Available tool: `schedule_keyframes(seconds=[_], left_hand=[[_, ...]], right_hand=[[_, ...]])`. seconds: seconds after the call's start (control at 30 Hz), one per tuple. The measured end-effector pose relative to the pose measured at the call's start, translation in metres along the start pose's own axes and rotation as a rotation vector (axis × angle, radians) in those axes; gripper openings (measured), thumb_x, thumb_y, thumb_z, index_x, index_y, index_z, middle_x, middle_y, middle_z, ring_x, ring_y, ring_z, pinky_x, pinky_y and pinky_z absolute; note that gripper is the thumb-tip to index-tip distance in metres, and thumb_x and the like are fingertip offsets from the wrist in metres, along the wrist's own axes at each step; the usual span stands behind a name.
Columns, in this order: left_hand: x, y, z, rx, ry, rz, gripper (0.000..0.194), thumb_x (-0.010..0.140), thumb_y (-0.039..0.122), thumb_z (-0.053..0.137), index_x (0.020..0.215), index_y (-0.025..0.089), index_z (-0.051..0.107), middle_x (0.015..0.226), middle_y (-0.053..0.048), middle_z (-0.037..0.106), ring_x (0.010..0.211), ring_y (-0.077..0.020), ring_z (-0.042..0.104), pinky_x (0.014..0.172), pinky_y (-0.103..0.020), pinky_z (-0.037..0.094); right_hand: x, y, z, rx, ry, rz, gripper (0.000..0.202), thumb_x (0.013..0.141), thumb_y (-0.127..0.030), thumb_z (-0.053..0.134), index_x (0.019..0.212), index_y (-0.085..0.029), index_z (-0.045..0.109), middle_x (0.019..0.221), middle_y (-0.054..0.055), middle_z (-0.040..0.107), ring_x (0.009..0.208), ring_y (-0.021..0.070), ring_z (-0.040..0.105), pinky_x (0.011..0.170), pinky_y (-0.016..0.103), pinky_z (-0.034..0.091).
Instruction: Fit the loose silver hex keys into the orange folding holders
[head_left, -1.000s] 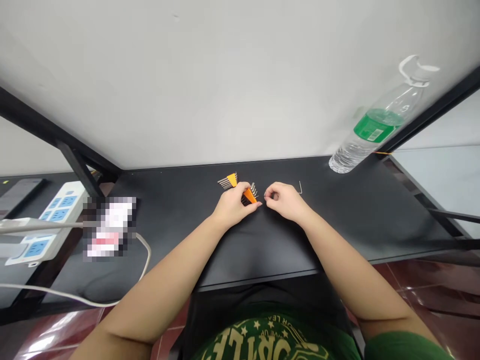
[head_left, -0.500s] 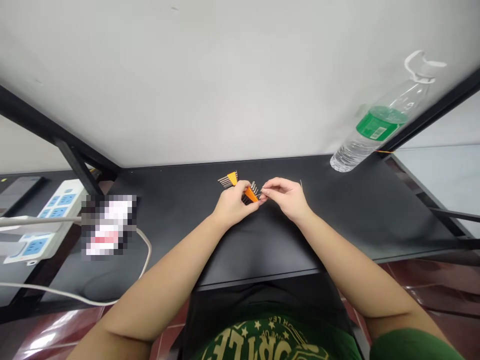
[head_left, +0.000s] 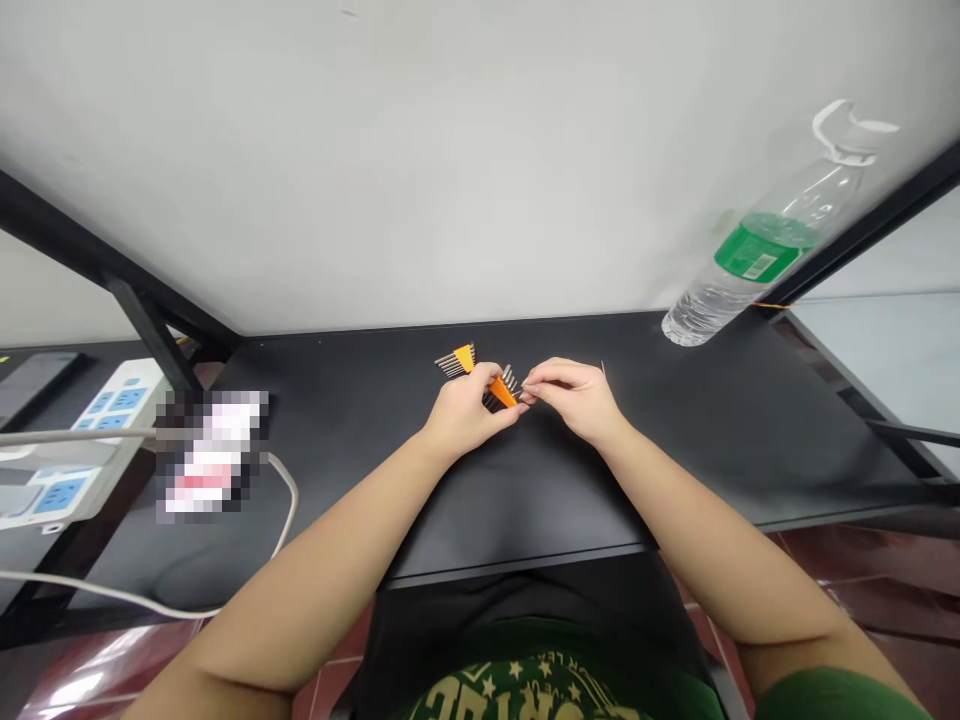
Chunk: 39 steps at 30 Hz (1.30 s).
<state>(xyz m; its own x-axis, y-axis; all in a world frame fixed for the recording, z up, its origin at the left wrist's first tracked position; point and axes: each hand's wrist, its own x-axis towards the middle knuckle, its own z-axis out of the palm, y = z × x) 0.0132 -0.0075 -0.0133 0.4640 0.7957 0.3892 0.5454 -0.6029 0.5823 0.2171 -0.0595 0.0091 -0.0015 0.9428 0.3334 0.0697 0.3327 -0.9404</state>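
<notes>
Over the middle of the black table, my left hand (head_left: 466, 405) is closed round an orange holder (head_left: 503, 391) with several metal hex keys in it. An orange-yellow piece (head_left: 465, 357) with a row of thin metal rods shows just beyond that hand's fingers. My right hand (head_left: 576, 396) is pinched at the right end of the holder, its fingertips nearly touching my left fingertips. Whatever lies between the right fingertips is too small to make out. A thin metal rod (head_left: 603, 368) sticks up behind the right hand.
A water bottle with a green label (head_left: 765, 248) stands at the back right by the black frame. To the left are a white power strip (head_left: 112, 420), a pale cable (head_left: 289, 500) and a blurred-out item (head_left: 217, 450). A grey wall (head_left: 465, 180) rises behind the black table (head_left: 517, 520).
The view has shifted very slightly. Both hands and the orange holder keep nearly the same position and grip.
</notes>
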Motion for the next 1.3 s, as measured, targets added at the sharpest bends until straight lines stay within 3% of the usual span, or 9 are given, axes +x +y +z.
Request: schedule_keyframes(seconds=[0.67,0.87,1.0,1.07,1.1,1.17,1.2,1.27,1.3], left_hand=[[-0.001,0.0,-0.002,0.016,-0.023,0.047,0.051,0.08,0.052,0.08,0.115,0.024,0.056,0.095,-0.001,0.076,0.084,-0.0202,0.073,0.075,-0.031,0.056],[-0.001,-0.003,-0.001,0.001,-0.03,0.046,0.05,0.082,0.052,0.078,0.118,0.024,0.057,0.096,-0.001,0.076,0.085,-0.0193,0.074,0.075,-0.029,0.055],[0.0,-0.005,0.0,-0.037,0.013,0.003,0.05,0.081,0.051,0.079,0.117,0.023,0.059,0.099,-0.002,0.076,0.087,-0.0193,0.074,0.075,-0.029,0.056],[0.0,-0.006,0.0,-0.052,0.028,-0.03,0.051,0.079,0.052,0.08,0.116,0.024,0.059,0.1,-0.002,0.076,0.089,-0.0194,0.074,0.079,-0.03,0.058],[0.0,-0.006,0.0,-0.054,0.033,-0.049,0.052,0.078,0.052,0.081,0.116,0.024,0.059,0.099,-0.002,0.076,0.089,-0.0195,0.074,0.08,-0.03,0.058],[0.0,-0.007,0.0,-0.056,0.035,-0.078,0.054,0.076,0.053,0.083,0.115,0.025,0.059,0.097,-0.001,0.076,0.088,-0.0196,0.074,0.081,-0.031,0.059],[0.0,-0.007,0.0,-0.057,0.031,-0.086,0.054,0.074,0.053,0.084,0.114,0.025,0.06,0.096,-0.001,0.076,0.088,-0.0196,0.074,0.081,-0.031,0.059],[0.0,-0.007,0.001,-0.058,0.029,-0.087,0.055,0.073,0.053,0.085,0.113,0.025,0.06,0.095,-0.001,0.076,0.086,-0.0195,0.074,0.082,-0.032,0.059],[0.0,-0.007,0.001,-0.054,0.032,-0.083,0.056,0.073,0.053,0.086,0.114,0.025,0.06,0.096,-0.001,0.076,0.086,-0.0196,0.074,0.083,-0.032,0.059]], right_hand=[[0.001,0.005,-0.005,-0.201,-0.09,-0.163,0.013,0.088,-0.022,0.072,0.088,-0.027,0.084,0.09,0.004,0.071,0.077,0.017,0.066,0.07,0.033,0.056],[0.003,0.017,-0.01,-0.419,-0.24,-0.246,0.024,0.095,-0.019,0.065,0.105,-0.029,0.084,0.096,0.004,0.062,0.082,0.0159,0.061,0.072,0.031,0.052],[0.002,0.004,-0.025,-0.622,-0.424,-0.275,0.039,0.1,-0.018,0.055,0.128,-0.037,0.076,0.112,0.005,0.063,0.085,0.015,0.062,0.079,0.031,0.053],[0.003,-0.007,-0.043,-0.725,-0.39,-0.239,0.043,0.099,-0.018,0.053,0.133,-0.034,0.072,0.118,0.005,0.065,0.093,0.0167,0.065,0.086,0.031,0.054],[0.004,-0.012,-0.055,-0.802,-0.256,-0.204,0.038,0.098,-0.021,0.054,0.13,-0.029,0.074,0.116,0.007,0.067,0.096,0.0185,0.066,0.088,0.032,0.053],[0.007,-0.019,-0.079,-1.028,0.034,0.019,0.031,0.095,-0.024,0.057,0.119,-0.022,0.076,0.108,0.009,0.07,0.092,0.0212,0.066,0.085,0.034,0.052],[0.01,-0.02,-0.089,-1.147,0.092,0.204,0.026,0.092,-0.027,0.06,0.11,-0.02,0.077,0.103,0.009,0.071,0.09,0.0231,0.067,0.08,0.035,0.052],[0.014,-0.018,-0.103,-1.266,-0.007,0.576,0.022,0.088,-0.036,0.064,0.094,-0.019,0.076,0.096,0.011,0.072,0.086,0.0261,0.067,0.071,0.035,0.049],[0.016,-0.015,-0.105,-1.278,-0.078,0.669,0.021,0.086,-0.037,0.065,0.091,-0.019,0.075,0.094,0.011,0.073,0.084,0.0261,0.068,0.068,0.034,0.048]])
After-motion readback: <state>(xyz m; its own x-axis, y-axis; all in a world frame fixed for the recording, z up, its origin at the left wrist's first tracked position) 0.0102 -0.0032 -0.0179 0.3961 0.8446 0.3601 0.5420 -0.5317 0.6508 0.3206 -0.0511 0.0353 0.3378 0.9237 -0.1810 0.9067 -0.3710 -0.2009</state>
